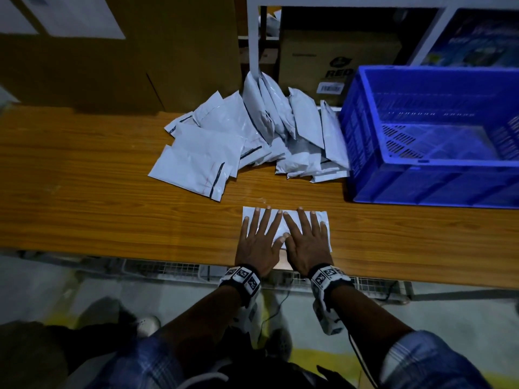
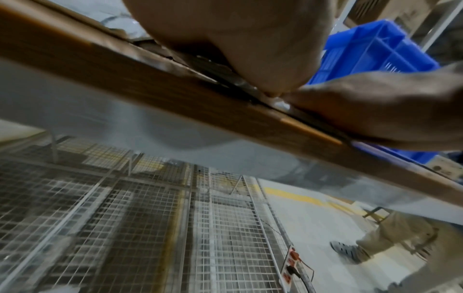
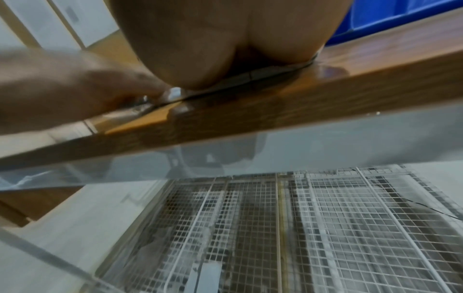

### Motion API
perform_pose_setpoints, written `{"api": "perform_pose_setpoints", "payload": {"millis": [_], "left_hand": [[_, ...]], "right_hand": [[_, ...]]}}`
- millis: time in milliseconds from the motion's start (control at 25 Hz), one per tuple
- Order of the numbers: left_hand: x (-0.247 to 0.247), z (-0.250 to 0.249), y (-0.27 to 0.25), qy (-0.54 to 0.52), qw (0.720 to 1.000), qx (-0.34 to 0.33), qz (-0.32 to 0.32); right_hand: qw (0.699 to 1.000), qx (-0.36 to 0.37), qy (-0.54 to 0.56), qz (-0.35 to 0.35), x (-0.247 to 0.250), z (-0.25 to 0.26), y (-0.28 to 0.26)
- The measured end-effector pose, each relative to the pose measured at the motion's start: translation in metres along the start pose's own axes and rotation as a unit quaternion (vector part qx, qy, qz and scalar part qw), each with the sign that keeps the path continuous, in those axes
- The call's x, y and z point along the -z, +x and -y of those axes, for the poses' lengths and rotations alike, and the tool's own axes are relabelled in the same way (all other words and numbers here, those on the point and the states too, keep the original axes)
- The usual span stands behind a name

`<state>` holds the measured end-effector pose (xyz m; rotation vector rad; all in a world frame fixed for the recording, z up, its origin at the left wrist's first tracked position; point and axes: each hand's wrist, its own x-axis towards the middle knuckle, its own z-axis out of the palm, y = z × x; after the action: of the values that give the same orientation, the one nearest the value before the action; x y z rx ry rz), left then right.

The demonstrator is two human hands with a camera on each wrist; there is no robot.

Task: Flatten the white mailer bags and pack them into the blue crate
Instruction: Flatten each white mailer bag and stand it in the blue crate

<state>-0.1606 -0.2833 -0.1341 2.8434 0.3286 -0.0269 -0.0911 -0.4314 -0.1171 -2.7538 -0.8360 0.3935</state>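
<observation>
One white mailer bag (image 1: 280, 234) lies flat near the front edge of the wooden table (image 1: 112, 214). My left hand (image 1: 259, 240) and right hand (image 1: 306, 242) press on it side by side, palms down, fingers straight and spread, thumbs touching. A heap of several white mailer bags (image 1: 252, 136) lies further back, some leaning against a shelf post. The blue crate (image 1: 432, 130) stands at the right of the table, and no bag shows inside it. Both wrist views show only the heels of my hands (image 2: 250, 49) (image 3: 225, 43) on the table edge.
Brown cardboard boxes (image 1: 337, 57) stand behind the heap in a white shelf frame (image 1: 252, 37). A large carton (image 1: 112, 66) fills the back left. Wire mesh (image 2: 150, 228) lies under the table. Another person's leg and shoe (image 2: 375, 241) are beyond it.
</observation>
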Motion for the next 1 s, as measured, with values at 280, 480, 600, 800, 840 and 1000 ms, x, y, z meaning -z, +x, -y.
{"api": "perform_pose_setpoints", "payload": {"millis": [280, 480, 600, 800, 840, 1000], "left_hand": [[-0.002, 0.0, 0.005, -0.006, 1.0, 0.004, 0.003], [-0.005, 0.001, 0.002, -0.021, 1.0, 0.003, 0.0], [-0.002, 0.002, 0.001, -0.013, 1.0, -0.009, 0.016], [0.003, -0.002, 0.006, -0.022, 1.0, 0.011, 0.005], [0.003, -0.004, 0.008, -0.02, 1.0, 0.011, 0.008], [0.0, -0.006, 0.002, 0.001, 1.0, 0.014, 0.017]], "right_hand": [[0.999, 0.0, 0.028, 0.023, 0.015, 0.002, 0.002], [1.0, -0.002, 0.019, 0.002, 0.009, 0.006, -0.002], [1.0, 0.007, 0.013, -0.005, -0.001, 0.003, 0.0], [1.0, 0.0, -0.01, -0.023, -0.003, 0.001, 0.0], [1.0, -0.004, -0.004, -0.012, 0.0, 0.0, 0.001], [1.0, -0.004, 0.013, 0.026, 0.003, 0.002, 0.001]]}}
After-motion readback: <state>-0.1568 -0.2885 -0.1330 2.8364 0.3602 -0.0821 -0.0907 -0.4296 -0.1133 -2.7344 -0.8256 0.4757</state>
